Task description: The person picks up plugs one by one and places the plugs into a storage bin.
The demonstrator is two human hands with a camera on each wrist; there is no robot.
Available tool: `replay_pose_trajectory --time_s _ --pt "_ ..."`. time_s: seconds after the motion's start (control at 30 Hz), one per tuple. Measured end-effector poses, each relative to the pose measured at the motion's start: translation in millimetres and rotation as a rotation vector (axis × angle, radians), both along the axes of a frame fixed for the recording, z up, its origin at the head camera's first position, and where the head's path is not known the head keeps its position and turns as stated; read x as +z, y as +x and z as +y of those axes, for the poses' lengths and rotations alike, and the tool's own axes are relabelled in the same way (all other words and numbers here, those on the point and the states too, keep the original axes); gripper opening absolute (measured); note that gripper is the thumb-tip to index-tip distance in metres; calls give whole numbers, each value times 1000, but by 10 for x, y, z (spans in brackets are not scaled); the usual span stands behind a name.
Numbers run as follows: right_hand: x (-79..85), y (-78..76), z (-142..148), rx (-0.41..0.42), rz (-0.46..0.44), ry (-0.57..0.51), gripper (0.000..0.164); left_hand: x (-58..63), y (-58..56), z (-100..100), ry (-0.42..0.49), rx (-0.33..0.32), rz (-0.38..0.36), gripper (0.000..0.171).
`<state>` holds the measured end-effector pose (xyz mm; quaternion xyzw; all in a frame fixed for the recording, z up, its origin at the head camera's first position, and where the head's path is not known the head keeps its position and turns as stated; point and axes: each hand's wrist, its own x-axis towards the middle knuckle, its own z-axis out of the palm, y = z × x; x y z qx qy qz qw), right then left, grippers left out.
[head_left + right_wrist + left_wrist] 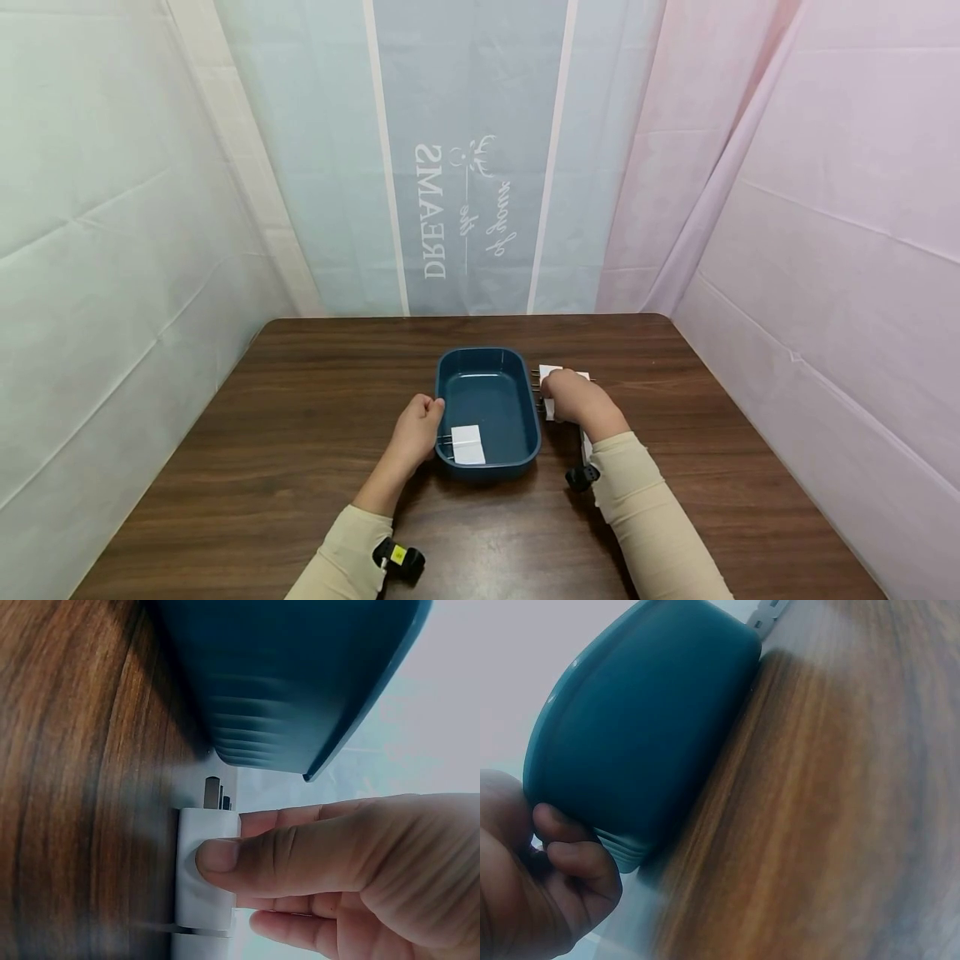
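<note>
The right grip (pixel 337 862) pinches a white plug (pixel 204 907) between thumb and fingers, prongs toward the blue tray (pixel 487 471). Those prongs could catch the tray's wall if carried low, and the narrow pinch might let the plug twist; another white piece (pixel 201 946), right behind it, could get nudged. The left grip (pixel 414 432) is closed on the tray's rim; a tug there might shift it. Inside, just beside that grip, lies one pronged white block (pixel 468 445). Whether the pinched plug is off the surface (pixel 675 458) is unclear.

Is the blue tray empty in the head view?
No, a white plug with metal prongs lies inside the blue tray, in its near left corner.
</note>
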<state>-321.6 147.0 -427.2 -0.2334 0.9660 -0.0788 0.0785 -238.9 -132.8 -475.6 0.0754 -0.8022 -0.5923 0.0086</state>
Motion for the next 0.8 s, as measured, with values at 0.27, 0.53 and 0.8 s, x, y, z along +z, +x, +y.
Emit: replay_pose_trajectory --time_s 0.27,0.53,0.8 --pt "5 34 -15 -26 17 19 33 -1 -13 -1 2 5 1 27" --pt "10 29 5 -23 25 20 32 -5 -11 3 7 0 -3 27" --pt "24 25 19 -7 19 2 30 -7 -11 3 1 4 -18 26"
